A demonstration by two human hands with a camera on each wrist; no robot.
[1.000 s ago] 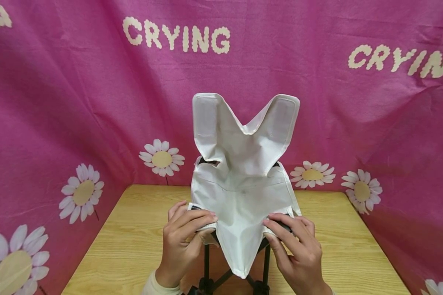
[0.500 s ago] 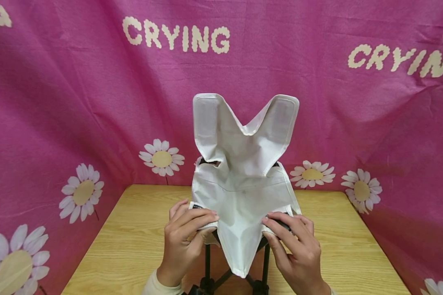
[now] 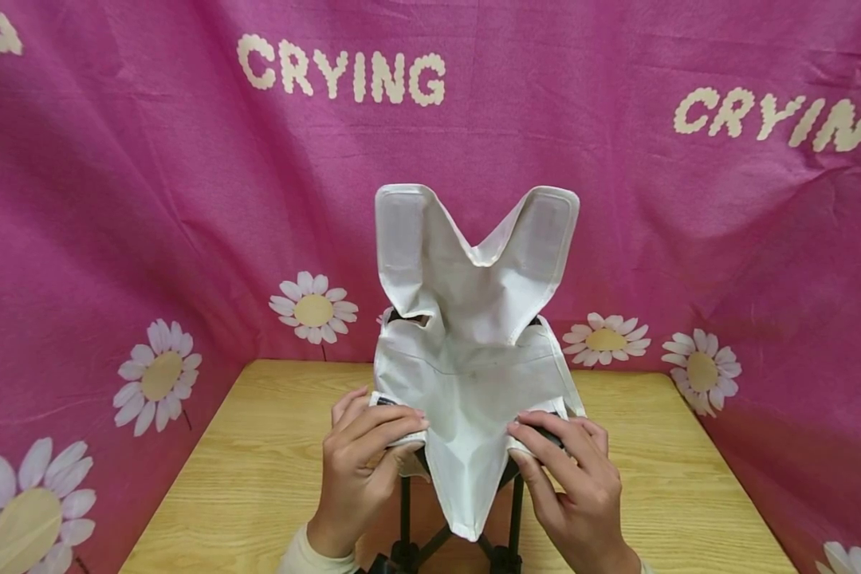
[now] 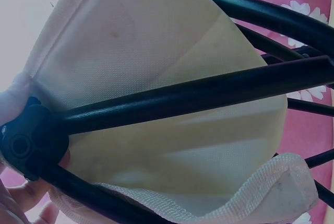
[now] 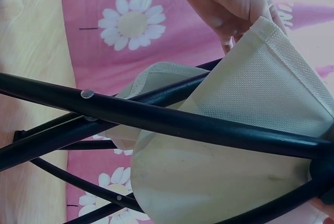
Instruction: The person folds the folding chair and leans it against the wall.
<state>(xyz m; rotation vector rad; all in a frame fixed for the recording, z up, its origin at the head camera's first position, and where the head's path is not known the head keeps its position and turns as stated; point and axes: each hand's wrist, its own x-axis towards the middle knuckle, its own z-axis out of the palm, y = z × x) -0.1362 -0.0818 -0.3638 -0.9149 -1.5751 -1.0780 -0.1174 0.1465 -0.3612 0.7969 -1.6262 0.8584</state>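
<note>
A small folding chair with a white fabric cover [image 3: 466, 375] and a black tube frame [image 3: 405, 506] stands in the middle of the head view. Two white flaps with pale rectangular patches rise at its back, and a pointed tip hangs at the front. My left hand [image 3: 366, 458] pinches the cover's front left corner over the frame. At the front right corner my right hand [image 3: 577, 470] does the same, thumb below and fingers on top. Crossing legs [image 5: 156, 119] and the cover's underside [image 5: 209, 172] show in the right wrist view. A black joint [image 4: 34, 143] sits by my left fingers.
The chair stands on a wooden table [image 3: 258, 478]. Pink cloth walls [image 3: 617, 199] with daisies and the word "CRYING" enclose it at the back and both sides. The dark leg joints [image 3: 505, 558] reach the bottom edge of the head view.
Both hands have shifted very slightly inward, with the fabric corners still in their grip. The chair otherwise looks the same.
</note>
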